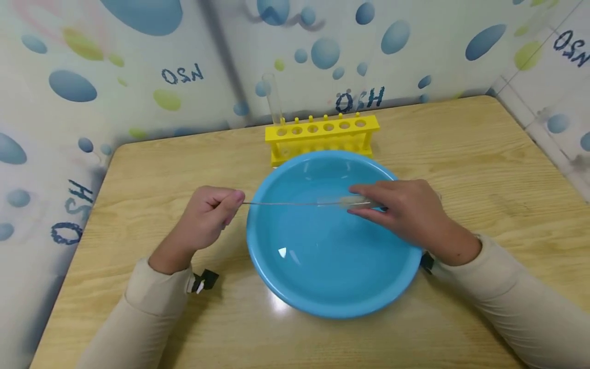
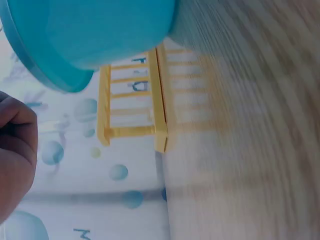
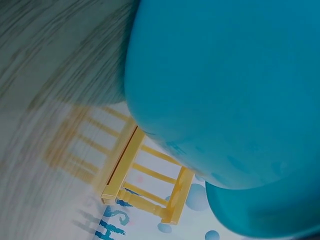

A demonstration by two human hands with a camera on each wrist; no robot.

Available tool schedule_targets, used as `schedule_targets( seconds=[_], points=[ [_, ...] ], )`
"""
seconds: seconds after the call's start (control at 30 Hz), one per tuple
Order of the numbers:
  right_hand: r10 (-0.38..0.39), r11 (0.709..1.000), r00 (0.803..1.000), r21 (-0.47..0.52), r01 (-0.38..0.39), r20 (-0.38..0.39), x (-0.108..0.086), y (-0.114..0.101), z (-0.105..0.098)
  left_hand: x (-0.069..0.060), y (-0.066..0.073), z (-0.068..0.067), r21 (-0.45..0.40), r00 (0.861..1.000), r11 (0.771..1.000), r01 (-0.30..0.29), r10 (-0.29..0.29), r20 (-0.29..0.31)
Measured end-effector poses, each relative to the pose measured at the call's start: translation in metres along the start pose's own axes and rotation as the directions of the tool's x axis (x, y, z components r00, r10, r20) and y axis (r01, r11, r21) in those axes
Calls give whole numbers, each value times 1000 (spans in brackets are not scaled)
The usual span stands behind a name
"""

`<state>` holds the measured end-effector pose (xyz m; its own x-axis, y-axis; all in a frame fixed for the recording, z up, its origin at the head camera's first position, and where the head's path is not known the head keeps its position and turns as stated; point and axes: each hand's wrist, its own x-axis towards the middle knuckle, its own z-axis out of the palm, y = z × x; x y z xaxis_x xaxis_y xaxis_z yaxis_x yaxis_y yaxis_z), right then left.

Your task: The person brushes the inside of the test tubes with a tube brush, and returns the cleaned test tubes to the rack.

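Over the blue basin, my right hand holds a clear test tube lying sideways, its mouth toward the left. A test tube brush reaches into the tube; its pale bristles show faintly through the glass. The thin wire handle runs left to my left hand, which grips its end just outside the basin's left rim. Part of that left hand also appears in the left wrist view. The right wrist view shows the basin's outer side but not the hand.
Behind the basin stands a yellow test tube rack, with one clear test tube upright in its leftmost hole. The wooden table meets a patterned wall at the back.
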<state>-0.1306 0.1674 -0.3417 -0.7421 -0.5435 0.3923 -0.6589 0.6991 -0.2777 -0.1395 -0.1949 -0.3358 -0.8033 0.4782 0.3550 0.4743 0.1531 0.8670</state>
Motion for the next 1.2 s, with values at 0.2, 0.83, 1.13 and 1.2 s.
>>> schedule_targets(
  seconds=[0.2,0.83,1.13,1.2],
  points=[
    [24,999,1000,-34,-23,17,3,-1,0,-1,-4,-12,-37,1000,999,-16,16,-4],
    [37,999,999,-41,-35,35,8,-5,4,-11,-15,-36,-44,1000,999,-11,11,-14],
    [71,997,997,-36,-70,19,5,-3,0,-3,-8,-27,-121,996,993,-16,5,-89],
    [91,995,995,-33,-91,26,2,-2,0,-2,-6,-25,-85,996,996,-6,-2,-91]
  ],
)
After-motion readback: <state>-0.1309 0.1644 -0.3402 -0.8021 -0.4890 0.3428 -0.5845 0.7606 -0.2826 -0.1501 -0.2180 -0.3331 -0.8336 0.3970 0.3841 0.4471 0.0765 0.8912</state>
